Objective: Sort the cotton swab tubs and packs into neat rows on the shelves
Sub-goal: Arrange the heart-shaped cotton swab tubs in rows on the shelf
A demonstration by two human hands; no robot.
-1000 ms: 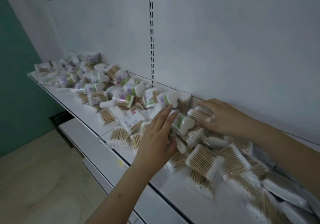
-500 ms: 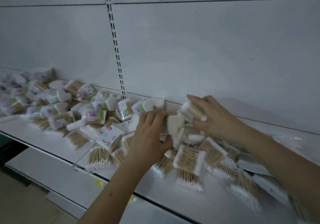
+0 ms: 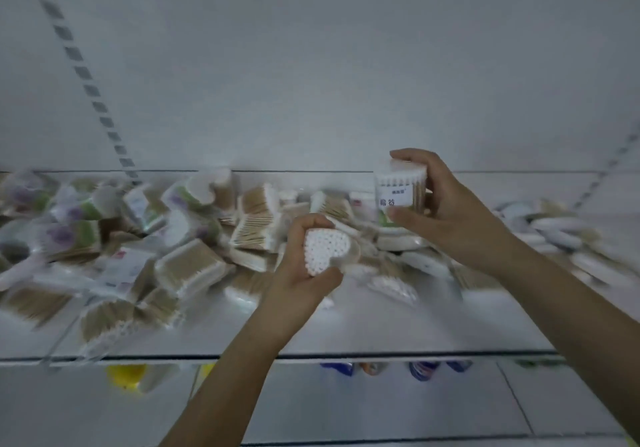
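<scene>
Left hand [image 3: 304,273] wraps a heart-shaped tub [image 3: 329,251], fingers curled round its wall, swab tips facing you, approx centre frame. Right hand [image 3: 446,211] at 2 o'clock from it pinches a round tub [image 3: 401,190] upright, thumb low on the label, fingers over the top and back. Both tubs held clear of the shelf [image 3: 363,322], above the heap [image 3: 166,249].

Handling, my guess: tubs are light, rigid thin plastic, prob. a bit slick; grip the side walls, not the lid, or it could pop. Flat packs in the heap look soft film w/ stiff sticks inside, so they'll slide and flop; take them by the long edges.

Count: 2 tubs in hand, 1 per hand. Heap runs 9 to 3 o'clock across the shelf, a few dozen tubs + packs mixed; too blurred for an exact no. No neat row visible yet. Lower shelf [image 3: 381,412] shows some coloured items at its back edge, type unclear.
</scene>
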